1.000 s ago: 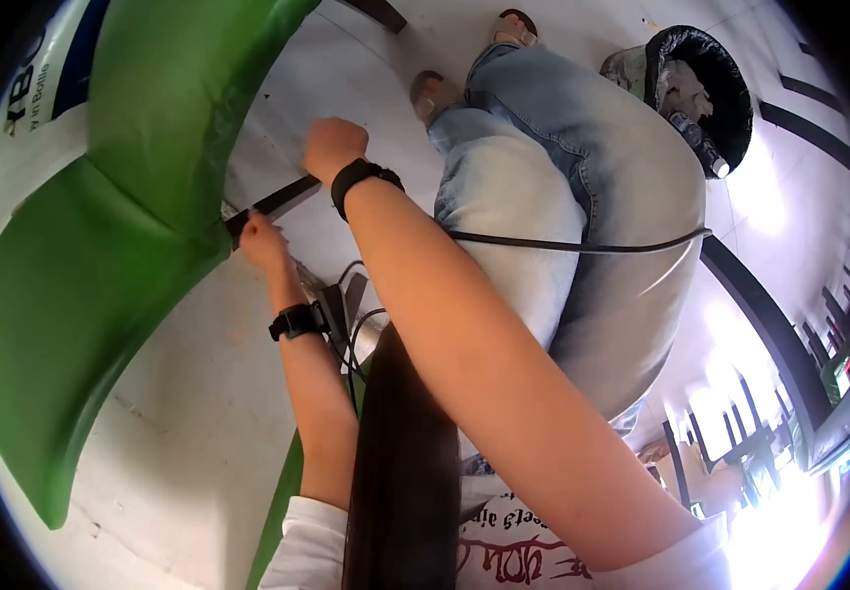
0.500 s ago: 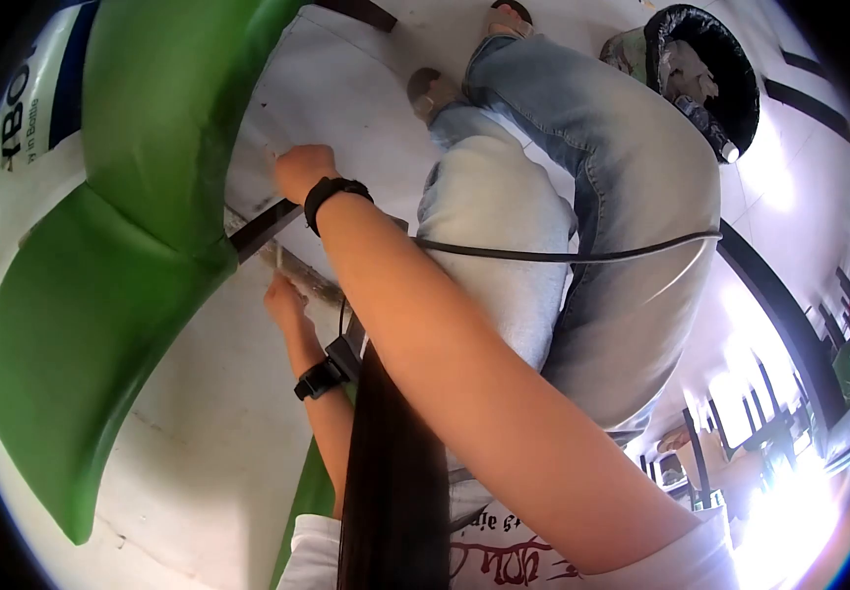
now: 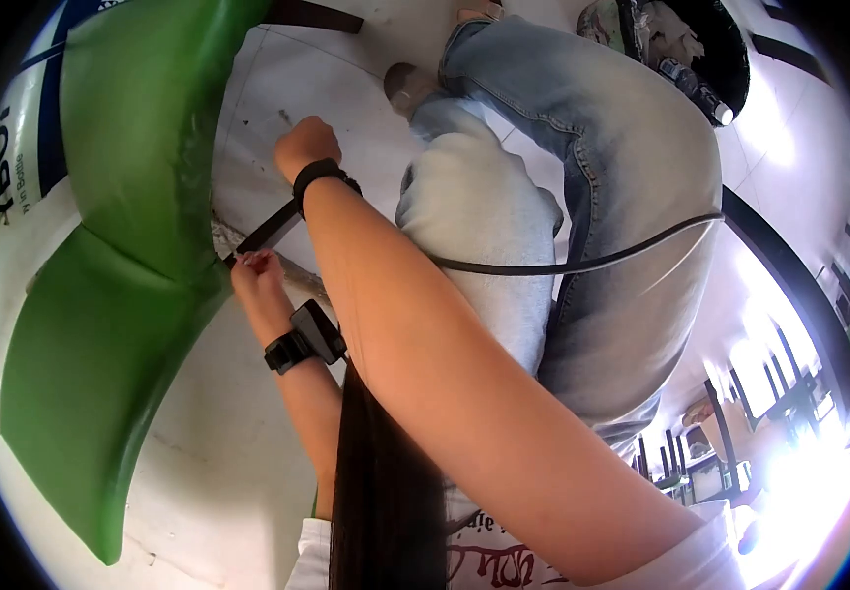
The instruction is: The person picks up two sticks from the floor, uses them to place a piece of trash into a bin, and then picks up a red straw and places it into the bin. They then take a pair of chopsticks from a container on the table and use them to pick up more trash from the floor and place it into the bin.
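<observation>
A chair with green padded seat and back (image 3: 150, 187) fills the left side of the view. A dark bar (image 3: 270, 226) runs from its edge to beneath my right wrist. My left hand (image 3: 260, 273) is at the chair's edge, right by the bar's end, its fingers curled together; whatever they pinch is too small to make out. Farther up, above the bar, my right hand (image 3: 307, 147) is closed into a fist, its back towards me and its fingertips hidden. Both wrists wear black bands, and a small black box (image 3: 318, 331) sits at the left one.
My bent legs in jeans (image 3: 632, 216) take up the centre, crossed by a black cable (image 3: 573, 266). A bin with a black liner (image 3: 730, 49) holds crumpled paper and a bottle (image 3: 696, 90). A dark wooden post (image 3: 386, 482) rises close before my shirt. White printed wall (image 3: 27, 177) stands behind the chair.
My left hand has moved up and left to the chair's edge beside the bar. My right hand stays in a fist near the same spot. The whole view has shifted slightly.
</observation>
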Demonstrator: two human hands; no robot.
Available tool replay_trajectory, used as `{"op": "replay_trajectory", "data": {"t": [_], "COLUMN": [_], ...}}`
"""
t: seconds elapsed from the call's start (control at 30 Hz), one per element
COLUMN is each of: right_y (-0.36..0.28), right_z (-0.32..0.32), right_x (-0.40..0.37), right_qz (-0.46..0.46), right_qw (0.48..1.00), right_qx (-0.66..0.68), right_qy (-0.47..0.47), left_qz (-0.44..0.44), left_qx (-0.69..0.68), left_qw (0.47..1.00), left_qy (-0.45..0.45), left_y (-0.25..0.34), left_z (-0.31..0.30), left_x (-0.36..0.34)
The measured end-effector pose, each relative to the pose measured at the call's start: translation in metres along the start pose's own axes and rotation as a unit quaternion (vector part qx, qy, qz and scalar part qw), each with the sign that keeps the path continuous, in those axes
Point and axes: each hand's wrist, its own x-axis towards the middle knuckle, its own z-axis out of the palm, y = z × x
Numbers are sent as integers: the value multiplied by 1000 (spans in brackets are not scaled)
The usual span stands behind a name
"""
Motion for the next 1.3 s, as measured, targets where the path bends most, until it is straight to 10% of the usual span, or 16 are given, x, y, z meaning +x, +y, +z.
{"op": "replay_trajectory", "data": {"t": [0.07, 0.17, 0.33, 0.73, 0.87, 1.07, 1.13, 1.3], "right_y": [-5, -8, -5, 5, 7, -7, -17, -19], "right_z": [-3, -4, 15, 33, 27, 7, 5, 3], "right_x": [0, -1, 2, -16, -21, -16, -16, -29], "right_qz": [23, -1, -137, -371, -220, -87, -93, -312], "right_qw": [998, 996, 986, 858, 889, 993, 982, 937], "right_qx": [55, 79, 98, -304, -375, -38, 58, -156], "right_qy": [29, 44, 20, -182, -142, 77, 155, -31], "left_qz": [-23, -47, 11, -94, -45, 119, 162, 178], "left_qx": [-174, -186, 244, 191, 138, 162, 333, 649], "left_qw": [978, 981, 968, 972, 976, 976, 929, 739], "left_qy": [115, 26, -57, 99, 160, 87, 5, 21], "left_y": [12, 27, 21, 2, 13, 30, 14, -22], "left_z": [41, 71, 87, 22, 19, 63, 71, 32], "left_x": [-19, -25, -34, -84, -75, -72, -70, -42]}}
